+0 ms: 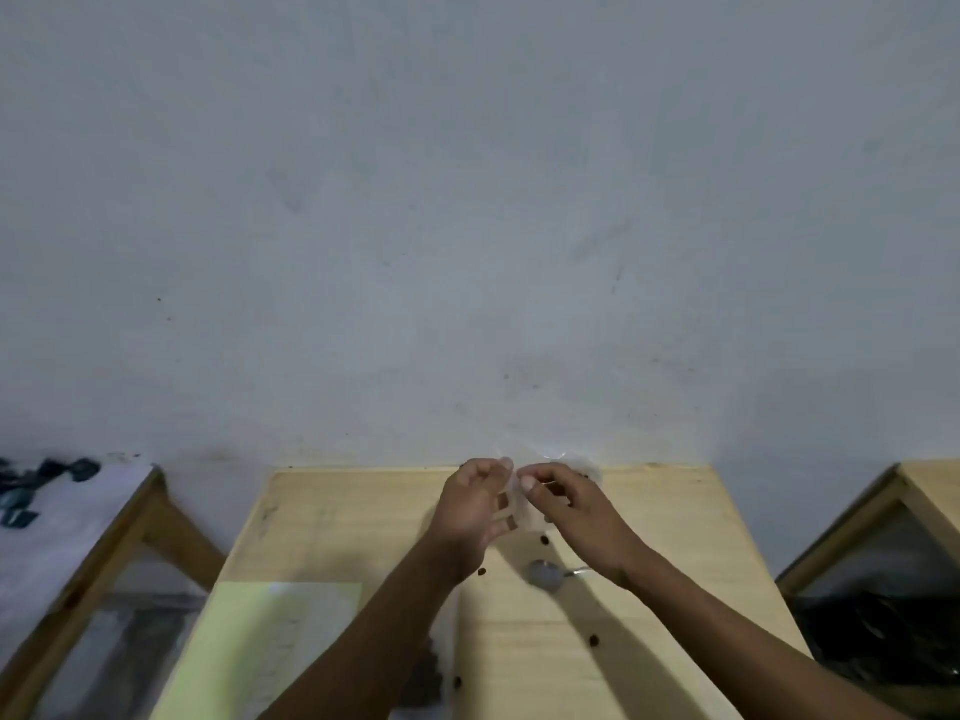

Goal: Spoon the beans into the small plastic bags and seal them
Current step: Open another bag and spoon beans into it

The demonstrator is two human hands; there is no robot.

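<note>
Pinching a clear small bag [517,491] up over the far edge of the surface [649,517], left hand [475,504] and right hand [563,504] both gripping its top. Spoon [545,573] lying idle nearby, loose beans [544,540] scattered around. Probably risking more spills if the slippery top slips mid-seal.

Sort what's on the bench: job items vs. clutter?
In use:
- clear plastic bag, pinched by left hand and right hand
- spoon, lying on the table
- loose beans scattered on the table

Lying about:
- pale green sheet
- neighbouring tables' dark items
</note>
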